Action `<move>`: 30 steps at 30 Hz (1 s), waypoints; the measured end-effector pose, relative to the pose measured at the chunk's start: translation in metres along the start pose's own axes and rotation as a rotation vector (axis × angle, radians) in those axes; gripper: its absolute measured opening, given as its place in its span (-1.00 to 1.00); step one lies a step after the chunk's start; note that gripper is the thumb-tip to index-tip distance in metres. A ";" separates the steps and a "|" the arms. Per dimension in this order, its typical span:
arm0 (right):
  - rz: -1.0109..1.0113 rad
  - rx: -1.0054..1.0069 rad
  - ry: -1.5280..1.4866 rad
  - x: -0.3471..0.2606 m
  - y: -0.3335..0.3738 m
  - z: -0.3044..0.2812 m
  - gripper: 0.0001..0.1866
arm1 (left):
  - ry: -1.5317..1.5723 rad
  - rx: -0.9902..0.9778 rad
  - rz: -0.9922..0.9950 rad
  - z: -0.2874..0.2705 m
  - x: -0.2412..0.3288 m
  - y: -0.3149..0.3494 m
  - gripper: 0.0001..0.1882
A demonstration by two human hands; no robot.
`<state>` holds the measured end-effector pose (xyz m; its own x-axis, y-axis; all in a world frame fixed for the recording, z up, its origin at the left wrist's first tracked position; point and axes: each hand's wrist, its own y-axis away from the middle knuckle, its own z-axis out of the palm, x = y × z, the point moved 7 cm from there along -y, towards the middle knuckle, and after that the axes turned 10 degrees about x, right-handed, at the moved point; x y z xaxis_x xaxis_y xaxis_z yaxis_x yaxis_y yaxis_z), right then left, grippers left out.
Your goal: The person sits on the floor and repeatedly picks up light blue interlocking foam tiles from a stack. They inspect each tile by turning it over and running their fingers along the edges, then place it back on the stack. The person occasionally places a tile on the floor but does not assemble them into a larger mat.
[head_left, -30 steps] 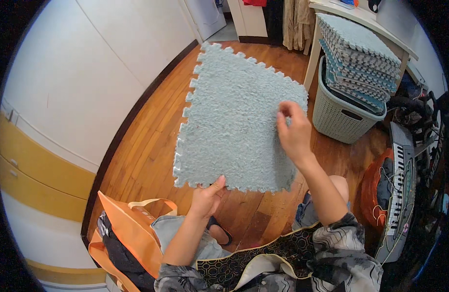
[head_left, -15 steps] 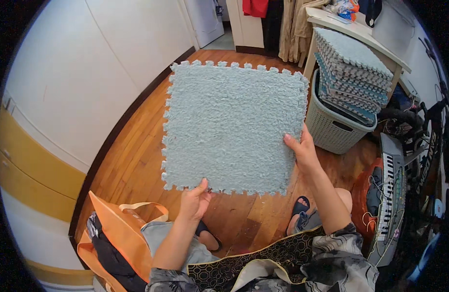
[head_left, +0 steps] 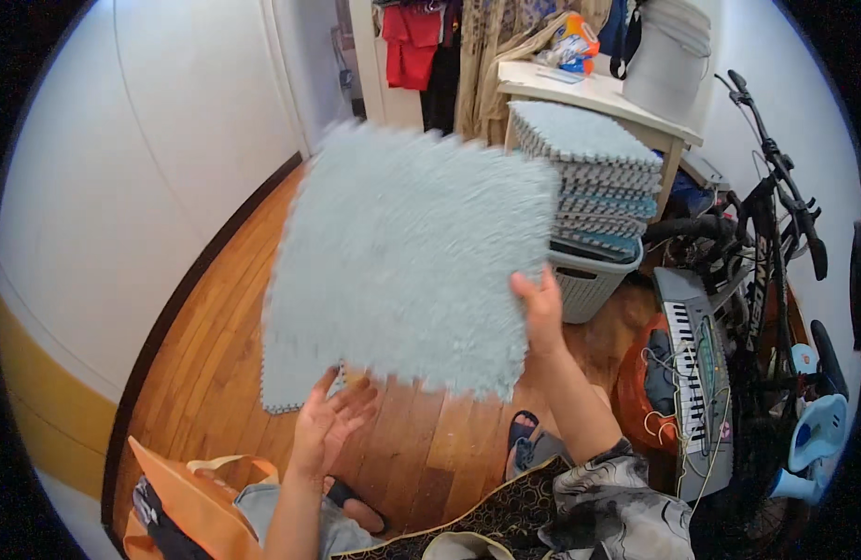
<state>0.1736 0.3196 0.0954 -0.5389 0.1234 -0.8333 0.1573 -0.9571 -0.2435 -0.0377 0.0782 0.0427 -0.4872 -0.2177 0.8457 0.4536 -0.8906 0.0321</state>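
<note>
A light blue, fluffy foam floor tile [head_left: 412,261] with jigsaw-toothed edges hangs tilted in front of me, slightly blurred by motion. My right hand [head_left: 542,313] grips its right edge, thumb on the pile side and fingers behind. Just below its lower edge is my left hand [head_left: 332,420], palm turned up and fingers apart, holding nothing. Beneath and behind the held tile, part of another toothed tile [head_left: 295,375] shows on the wooden floor; the rest of it is hidden.
A tall stack of similar tiles [head_left: 589,140] rests on a grey laundry basket [head_left: 589,289] beside a white table [head_left: 598,89]. On the right are a keyboard [head_left: 692,373] and a bicycle [head_left: 766,205]. An orange bag [head_left: 183,495] stands at lower left.
My left hand has let go of the tile's lower edge and opened. The held tile has tilted, and another tile has come into sight below it. The view has shifted right.
</note>
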 end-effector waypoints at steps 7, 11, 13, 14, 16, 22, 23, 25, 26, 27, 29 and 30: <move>-0.361 0.502 -0.150 -0.099 -0.118 -0.067 -0.56 | -0.568 0.062 -0.090 -0.020 -0.026 -0.008 -0.73; -0.161 0.713 0.085 -0.108 -0.217 -0.131 -0.57 | -0.664 -0.003 -0.105 -0.016 -0.044 -0.016 -0.76; -0.125 0.531 -0.196 -0.106 -0.243 -0.131 -0.57 | -0.717 -0.008 -0.084 -0.026 -0.054 -0.019 -0.77; -0.082 0.540 -0.176 -0.100 -0.244 -0.134 -0.62 | -0.774 -0.009 -0.069 -0.031 -0.057 -0.020 -0.77; -0.075 0.405 -0.119 -0.092 -0.258 -0.134 -0.64 | -0.886 -0.015 -0.036 -0.038 -0.061 -0.022 -0.77; -0.134 0.530 -0.058 -0.093 -0.284 -0.178 -0.70 | -1.143 -0.100 -0.007 -0.017 -0.052 -0.025 -0.76; -0.158 0.545 -0.068 -0.094 -0.291 -0.185 -0.70 | -1.152 -0.113 -0.008 -0.015 -0.053 -0.026 -0.77; -0.185 0.530 -0.029 -0.099 -0.306 -0.197 -0.69 | -1.168 -0.142 -0.008 -0.013 -0.058 -0.029 -0.78; -0.180 0.499 0.013 -0.099 -0.311 -0.196 -0.67 | -1.170 -0.133 -0.013 -0.014 -0.060 -0.031 -0.78; -0.168 0.471 0.059 -0.100 -0.306 -0.187 -0.65 | -1.172 -0.124 -0.025 -0.018 -0.063 -0.031 -0.78; -0.177 0.609 0.231 -0.106 -0.297 -0.187 -0.63 | -1.213 -0.133 -0.010 -0.015 -0.064 -0.033 -0.78; -0.174 0.663 0.306 -0.109 -0.297 -0.190 -0.63 | -1.251 -0.148 0.018 -0.007 -0.060 -0.034 -0.77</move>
<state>0.3430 0.6405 0.1639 -0.2409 0.2620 -0.9345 -0.4929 -0.8625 -0.1148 -0.0291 0.1188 -0.0125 0.5939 0.2237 0.7728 0.3253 -0.9453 0.0237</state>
